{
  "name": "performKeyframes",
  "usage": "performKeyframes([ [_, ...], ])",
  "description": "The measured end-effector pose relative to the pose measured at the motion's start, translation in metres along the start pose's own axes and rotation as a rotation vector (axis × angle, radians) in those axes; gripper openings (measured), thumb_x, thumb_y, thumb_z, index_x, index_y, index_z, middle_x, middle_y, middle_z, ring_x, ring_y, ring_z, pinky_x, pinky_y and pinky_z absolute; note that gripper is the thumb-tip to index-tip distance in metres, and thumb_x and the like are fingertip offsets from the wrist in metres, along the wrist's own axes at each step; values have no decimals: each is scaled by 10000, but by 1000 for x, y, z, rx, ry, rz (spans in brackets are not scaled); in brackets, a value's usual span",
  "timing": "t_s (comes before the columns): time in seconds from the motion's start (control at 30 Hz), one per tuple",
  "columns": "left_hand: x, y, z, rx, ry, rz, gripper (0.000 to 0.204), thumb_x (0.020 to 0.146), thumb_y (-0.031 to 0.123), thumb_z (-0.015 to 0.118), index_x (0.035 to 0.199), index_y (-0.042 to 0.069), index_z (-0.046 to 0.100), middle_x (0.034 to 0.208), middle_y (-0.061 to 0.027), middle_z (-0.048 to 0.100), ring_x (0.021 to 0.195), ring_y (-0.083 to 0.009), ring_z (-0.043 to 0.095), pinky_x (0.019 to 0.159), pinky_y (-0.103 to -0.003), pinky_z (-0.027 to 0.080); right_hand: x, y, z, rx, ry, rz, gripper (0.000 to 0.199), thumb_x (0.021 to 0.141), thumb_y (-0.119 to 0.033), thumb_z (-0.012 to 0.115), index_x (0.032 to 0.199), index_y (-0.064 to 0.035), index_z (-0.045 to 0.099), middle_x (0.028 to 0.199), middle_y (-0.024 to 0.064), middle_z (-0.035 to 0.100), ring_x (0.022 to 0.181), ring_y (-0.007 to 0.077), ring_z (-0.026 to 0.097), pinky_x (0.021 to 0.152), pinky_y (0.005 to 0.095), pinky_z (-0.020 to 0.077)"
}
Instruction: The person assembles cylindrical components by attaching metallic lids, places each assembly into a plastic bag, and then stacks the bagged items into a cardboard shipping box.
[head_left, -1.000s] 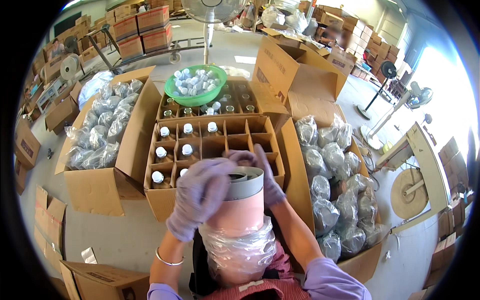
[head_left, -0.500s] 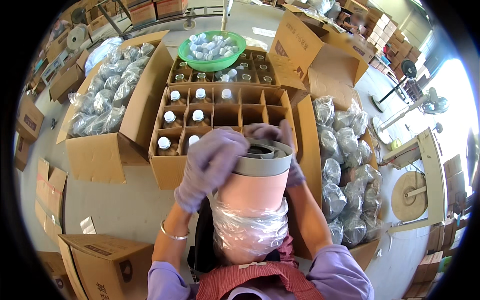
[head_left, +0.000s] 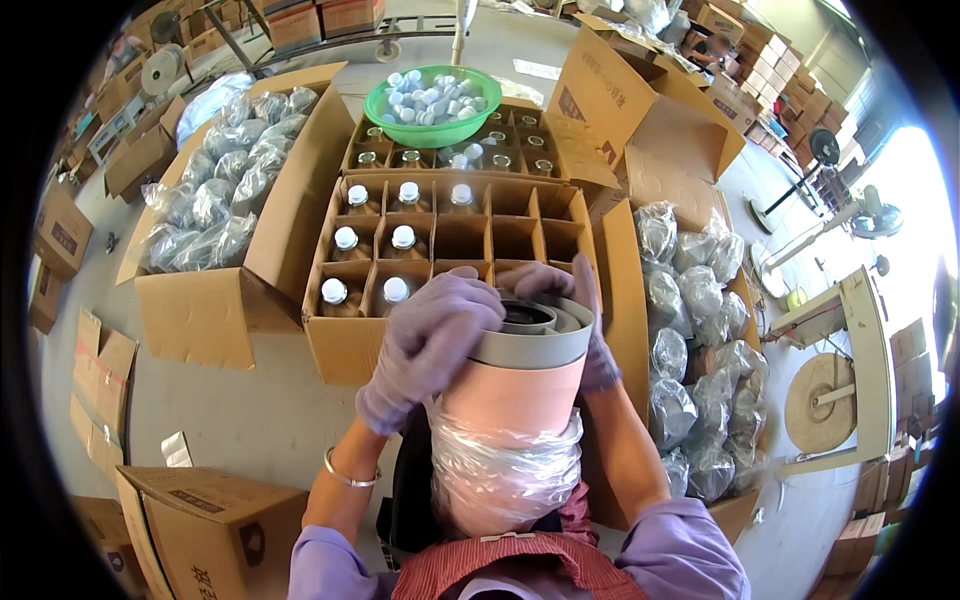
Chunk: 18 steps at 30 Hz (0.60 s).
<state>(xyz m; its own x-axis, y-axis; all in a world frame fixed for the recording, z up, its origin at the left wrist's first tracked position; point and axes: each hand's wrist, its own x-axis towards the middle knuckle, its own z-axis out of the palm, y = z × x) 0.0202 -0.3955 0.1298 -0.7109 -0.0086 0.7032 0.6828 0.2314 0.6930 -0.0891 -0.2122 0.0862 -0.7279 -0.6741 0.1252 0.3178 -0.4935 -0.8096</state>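
A pink cylindrical vessel with a wide grey rim is held tilted against my body, its top pointing away from me. Crumpled clear plastic film is bunched round its lower part. My gloved left hand is closed at the left of the rim, fingers curled over the top edge. My gloved right hand wraps round the far right side, its fingers partly behind the rim. Inside the rim a dark round opening shows. Just beyond stands a divided carton with several white-capped bottles.
A green basin of white caps sits on another bottle carton behind. Open cartons of film-wrapped items stand at the left and right. A closed carton lies near left; a fan stands far right.
The whole view has shifted slightly, with the surroundings lower and further right in the picture. Both hands stay on the grey rim; their grip looks much the same.
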Motion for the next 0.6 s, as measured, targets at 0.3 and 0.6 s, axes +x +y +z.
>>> performKeyframes([
  [0.3,-19,-8,-9,-267,-63,-175,253,906,238,552,875,43,711,959,-98,712,944,-236,639,1183,-483,190,-30,-7,15,-415,84,-115,601,1062,-352,273,886,71,663,1026,188,681,1027,294,607,991,387,427],
  [0.6,-4,-12,-15,-310,-21,-225,370,1008,244,457,896,-10,701,945,-126,709,926,-245,650,1099,-421,374,-6,-9,20,-85,71,-58,669,1075,-454,226,805,14,619,1027,195,668,954,248,631,952,368,475],
])
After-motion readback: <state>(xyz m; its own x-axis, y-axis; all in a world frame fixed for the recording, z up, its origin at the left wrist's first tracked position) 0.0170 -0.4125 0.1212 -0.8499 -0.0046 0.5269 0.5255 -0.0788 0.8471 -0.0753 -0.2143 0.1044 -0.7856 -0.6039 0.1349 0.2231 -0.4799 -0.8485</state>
